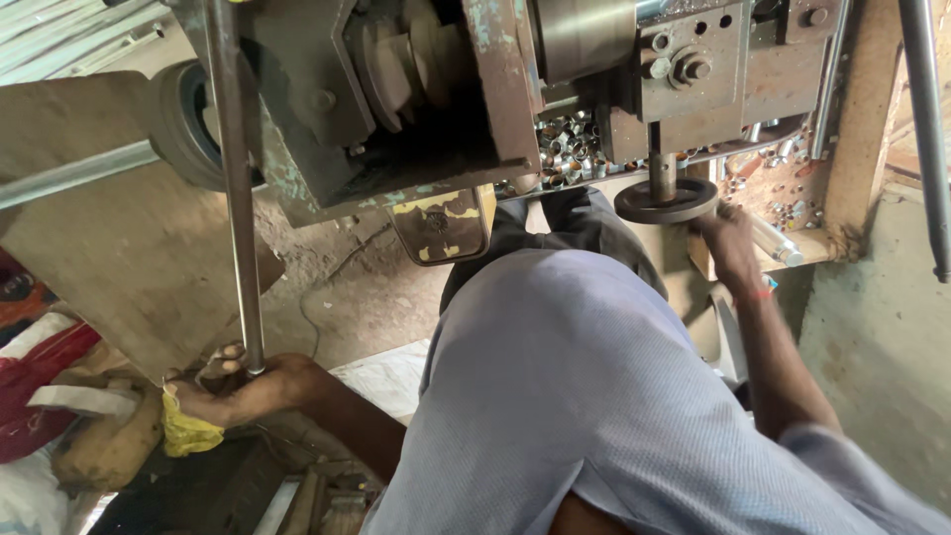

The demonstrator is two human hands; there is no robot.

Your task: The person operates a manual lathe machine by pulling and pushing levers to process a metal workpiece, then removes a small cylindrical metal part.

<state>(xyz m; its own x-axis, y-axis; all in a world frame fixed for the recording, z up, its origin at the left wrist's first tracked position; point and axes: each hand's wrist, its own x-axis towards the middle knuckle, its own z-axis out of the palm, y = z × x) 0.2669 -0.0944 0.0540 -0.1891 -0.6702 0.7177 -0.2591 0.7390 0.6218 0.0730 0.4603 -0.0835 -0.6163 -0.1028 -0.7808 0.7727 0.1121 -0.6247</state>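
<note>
My left hand (243, 388) is closed around the lower end of a long grey metal rod (236, 178) that runs up past the old grey machine (416, 89). At the upper right, my right hand (731, 243) rests on the rim of a dark round handwheel (666, 201) under the machine. A heap of small shiny metal rings (570, 149) lies in the machine's tray behind the wheel. My pale blue shirt (584, 386) fills the lower middle of the view.
A yellow rag (188, 433) and brown sack (109, 441) lie beside my left hand, with red cloth (35, 396) further left. A wooden board (119, 238) leans at left. More rings are scattered on a wooden ledge (792, 203). A dark bar (926, 139) hangs at right.
</note>
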